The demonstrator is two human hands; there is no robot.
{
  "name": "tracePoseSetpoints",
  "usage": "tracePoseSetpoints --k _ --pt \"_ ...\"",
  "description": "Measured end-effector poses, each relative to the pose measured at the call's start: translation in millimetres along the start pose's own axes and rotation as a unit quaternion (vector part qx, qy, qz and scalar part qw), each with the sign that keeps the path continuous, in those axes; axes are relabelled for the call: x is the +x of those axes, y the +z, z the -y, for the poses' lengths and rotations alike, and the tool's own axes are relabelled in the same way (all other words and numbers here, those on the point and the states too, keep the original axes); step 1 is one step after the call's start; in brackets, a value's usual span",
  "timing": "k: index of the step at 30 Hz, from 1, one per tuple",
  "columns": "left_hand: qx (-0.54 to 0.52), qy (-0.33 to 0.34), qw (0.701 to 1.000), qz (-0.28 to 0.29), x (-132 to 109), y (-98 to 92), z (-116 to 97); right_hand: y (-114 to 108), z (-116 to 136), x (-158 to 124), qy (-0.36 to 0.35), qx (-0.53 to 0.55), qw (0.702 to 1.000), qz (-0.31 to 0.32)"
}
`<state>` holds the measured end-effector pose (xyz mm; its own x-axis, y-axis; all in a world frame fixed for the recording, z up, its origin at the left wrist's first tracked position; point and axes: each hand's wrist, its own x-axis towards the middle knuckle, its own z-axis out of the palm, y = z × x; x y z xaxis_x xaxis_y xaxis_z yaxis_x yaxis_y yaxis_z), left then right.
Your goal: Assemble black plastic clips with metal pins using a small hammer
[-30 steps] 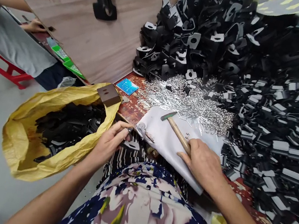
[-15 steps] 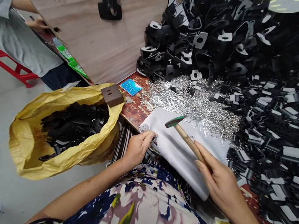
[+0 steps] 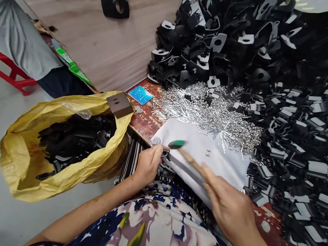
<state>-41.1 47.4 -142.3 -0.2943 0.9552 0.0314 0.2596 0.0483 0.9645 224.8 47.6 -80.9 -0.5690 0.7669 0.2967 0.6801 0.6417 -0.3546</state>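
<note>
My right hand (image 3: 227, 207) is closed round the wooden handle of a small hammer (image 3: 185, 154), blurred by motion; its green head hangs just above the left edge of a white cloth pad (image 3: 209, 155). My left hand (image 3: 148, 164) pinches a small black part with a metal ring (image 3: 165, 153) at that pad's near-left corner, right under the hammer head. A heap of silver pins (image 3: 209, 114) lies just beyond the pad.
Piles of black clips (image 3: 300, 78) cover the table to the right and behind. A yellow sack (image 3: 61, 152) of black parts stands open at the left. A plywood board (image 3: 103, 37) walls off another person in a grey shirt (image 3: 1, 20).
The hammer has swung down and left toward the part that my left hand holds. My left hand moved from the sack's rim to the pad's corner and stayed there.
</note>
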Motion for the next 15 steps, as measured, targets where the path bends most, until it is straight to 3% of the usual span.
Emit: tracePoseSetpoints --k 4,7,10,11,13,15 --pt "-0.048 -0.022 0.999 -0.002 2.7 -3.2 1.8 3.9 -3.8 7.1 0.019 -0.017 0.994 0.106" --pt "-0.12 -0.056 0.991 0.025 4.9 -6.5 -2.4 5.1 -9.6 19.3 0.025 -0.029 0.995 0.092" --pt "-0.275 -0.129 0.95 0.068 5.5 -18.0 -17.4 11.4 -16.8 29.4 0.01 -0.126 0.99 0.057" --pt "-0.308 -0.143 0.938 0.075 5.2 -26.6 -25.2 14.5 -19.0 31.2 0.006 -0.158 0.986 0.054" --pt "-0.296 -0.132 0.944 0.053 4.2 -54.0 -43.5 20.4 -22.5 32.0 0.007 -0.192 0.98 0.055" --pt "-0.196 -0.068 0.976 -0.06 3.7 -94.2 -61.5 23.6 -24.5 30.6 0.011 -0.192 0.98 0.051"
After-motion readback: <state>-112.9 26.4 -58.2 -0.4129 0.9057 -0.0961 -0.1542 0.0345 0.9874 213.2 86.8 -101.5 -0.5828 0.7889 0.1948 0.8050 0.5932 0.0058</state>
